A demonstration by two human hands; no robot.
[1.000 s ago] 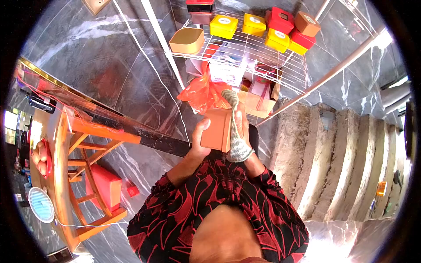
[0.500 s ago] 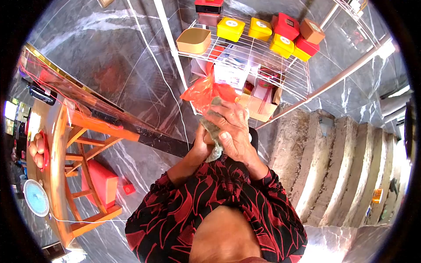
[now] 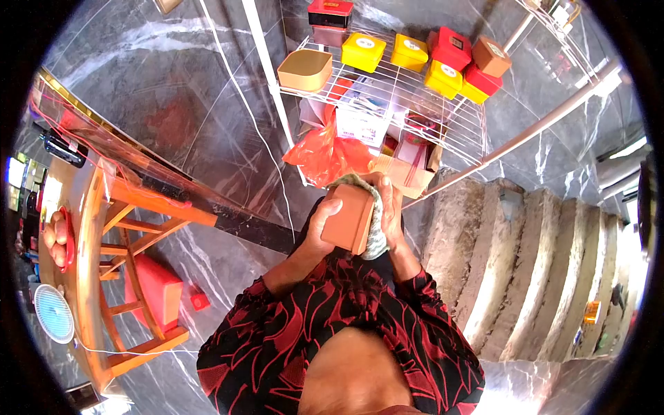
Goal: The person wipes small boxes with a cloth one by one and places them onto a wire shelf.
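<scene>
A brown box (image 3: 346,220) with rounded corners is held in front of my torso, slightly tilted. My left hand (image 3: 321,225) grips its left side, thumb on the near face. On the other side, my right hand (image 3: 391,211) presses a grey-green cloth (image 3: 377,228) against the box's right side and far edge. Just beyond my hands hangs a red plastic bag (image 3: 324,155) by the wire shelf.
The wire shelf (image 3: 443,135) holds a tan container (image 3: 305,70), several yellow, red and brown boxes, and cartons below. Concrete steps (image 3: 501,263) rise at the right. An orange wooden stool (image 3: 149,346) and a wooden table with a fan-like blue disc stand left.
The cloth and my right hand covered the box half a second ago; now they are at its right side and the box's brown face shows again.
</scene>
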